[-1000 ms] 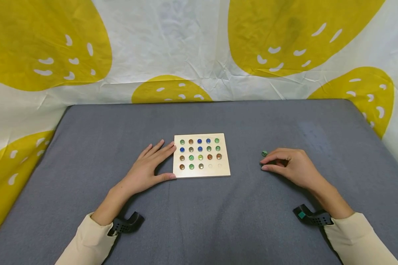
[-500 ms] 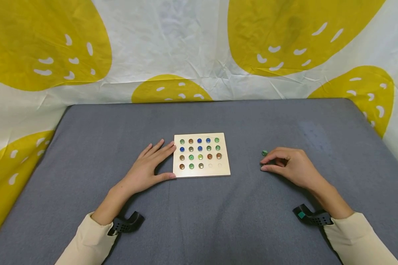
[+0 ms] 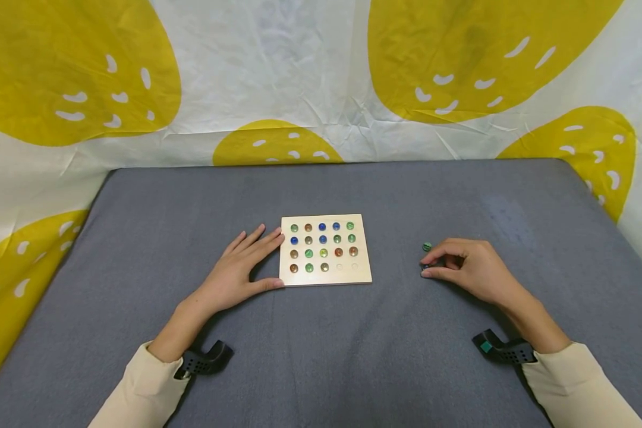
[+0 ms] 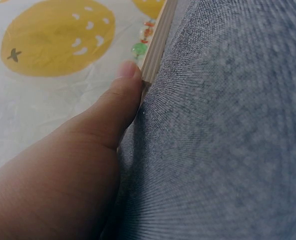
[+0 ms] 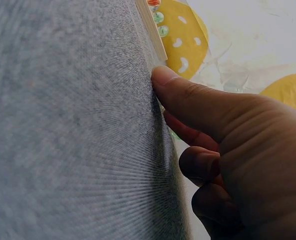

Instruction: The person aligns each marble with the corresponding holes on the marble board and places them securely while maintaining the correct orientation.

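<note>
Left hand: left hand (image 3: 234, 270) lies flat on the grey cloth (image 3: 321, 356), fingers straight, thumb tip against the near left corner of the wooden board (image 3: 361, 278); it grips nothing.
Right hand: right hand (image 3: 468, 268) rests on the cloth well right of the board, fingers curled, thumb and forefinger tips close together; whether they pinch anything I cannot tell.
Board: most hollows hold marbles; two at the near right lie bare.
Loose marble: green marble (image 3: 427, 246) sits on the cloth just beyond the right fingertips.
Backdrop: white sheet with yellow shapes (image 3: 321, 77).

Left hand (image 3: 239, 266) flat, fingers straight (thumb spread); right hand (image 3: 468, 266) low — fingers curled, thumb extended.
</note>
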